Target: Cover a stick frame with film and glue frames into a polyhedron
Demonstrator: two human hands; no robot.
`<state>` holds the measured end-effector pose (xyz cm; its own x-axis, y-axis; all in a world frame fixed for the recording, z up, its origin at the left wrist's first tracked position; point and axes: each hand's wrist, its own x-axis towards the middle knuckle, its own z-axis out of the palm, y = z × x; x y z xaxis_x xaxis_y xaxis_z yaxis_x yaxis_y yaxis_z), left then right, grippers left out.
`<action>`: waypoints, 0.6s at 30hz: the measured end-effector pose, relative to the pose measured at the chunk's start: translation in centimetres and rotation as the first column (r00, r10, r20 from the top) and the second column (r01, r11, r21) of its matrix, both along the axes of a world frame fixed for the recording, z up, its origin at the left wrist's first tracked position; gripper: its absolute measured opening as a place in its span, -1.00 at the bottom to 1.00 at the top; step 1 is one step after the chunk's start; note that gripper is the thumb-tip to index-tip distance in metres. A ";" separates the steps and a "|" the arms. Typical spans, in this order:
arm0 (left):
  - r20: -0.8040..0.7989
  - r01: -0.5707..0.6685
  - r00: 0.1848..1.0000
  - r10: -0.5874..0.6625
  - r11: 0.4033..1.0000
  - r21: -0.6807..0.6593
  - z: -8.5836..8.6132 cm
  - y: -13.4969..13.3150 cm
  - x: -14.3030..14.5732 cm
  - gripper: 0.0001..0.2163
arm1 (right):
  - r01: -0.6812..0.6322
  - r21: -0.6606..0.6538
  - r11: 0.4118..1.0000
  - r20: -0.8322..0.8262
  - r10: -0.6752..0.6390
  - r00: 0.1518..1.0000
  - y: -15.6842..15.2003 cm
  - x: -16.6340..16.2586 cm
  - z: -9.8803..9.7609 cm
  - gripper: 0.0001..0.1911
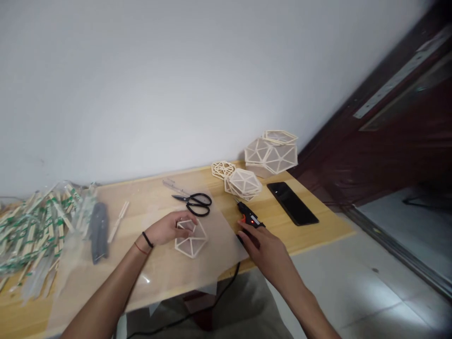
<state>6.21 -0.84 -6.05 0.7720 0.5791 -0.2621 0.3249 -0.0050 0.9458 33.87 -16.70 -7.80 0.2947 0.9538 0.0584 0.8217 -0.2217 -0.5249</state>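
My left hand (168,228) rests on a flat hexagon frame made of pale wooden sticks (191,238), its fingers curled over the frame's upper left part and pinning it to a clear plastic sheet (165,268). My right hand (261,247) lies on the table's front edge with its fingers around the handle of a black glue gun (249,218) that has a red light, nozzle pointing away from me. Black scissors (196,202) lie just beyond the left hand.
Finished stick hexagons (243,182) and a bigger stack (271,155) sit at the back right by the wall. A black phone (292,203) lies to their right. Packets of wooden sticks (31,226) pile at the left, beside a grey bundle (99,230). The gun's cable (197,313) hangs below the table.
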 end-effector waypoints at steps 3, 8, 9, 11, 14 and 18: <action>-0.029 0.048 0.998 -0.047 0.999 0.011 0.7 -0.1 0.4 -0.73 | 0.088 -0.045 0.995 0.002 -0.088 0.996 0.7 -0.8 0.8 -0.68; -0.065 0.117 0.991 -0.115 0.993 0.017 1.9 -2.0 1.7 -0.75 | 0.249 -0.188 0.950 0.051 -0.243 0.969 2.2 -1.6 2.5 -0.54; -0.070 0.112 0.991 -0.110 0.994 0.018 2.0 -2.5 1.9 -0.76 | 0.258 -0.195 0.946 0.064 -0.250 0.966 2.4 -1.7 2.8 -0.52; -0.077 0.080 0.994 -0.078 0.996 0.027 2.0 -3.5 1.9 -0.77 | 0.255 -0.179 0.950 0.066 -0.247 0.967 2.8 -1.8 3.1 -0.51; -0.090 0.006 0.996 0.000 0.998 0.060 1.7 -4.6 1.3 -0.77 | 0.226 -0.092 0.970 0.016 -0.226 0.974 3.1 -1.8 3.0 -0.53; -0.077 -0.053 0.994 0.076 0.962 0.269 1.2 -5.6 0.3 -0.81 | 0.242 -0.012 0.970 -0.075 -0.243 0.967 3.3 -1.9 2.2 -0.55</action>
<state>6.51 -6.47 -4.83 0.7121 0.6846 -0.1553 0.4124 -0.2289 0.8818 31.96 -13.41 -5.56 0.5206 0.8534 0.0252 0.7014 -0.4107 -0.5825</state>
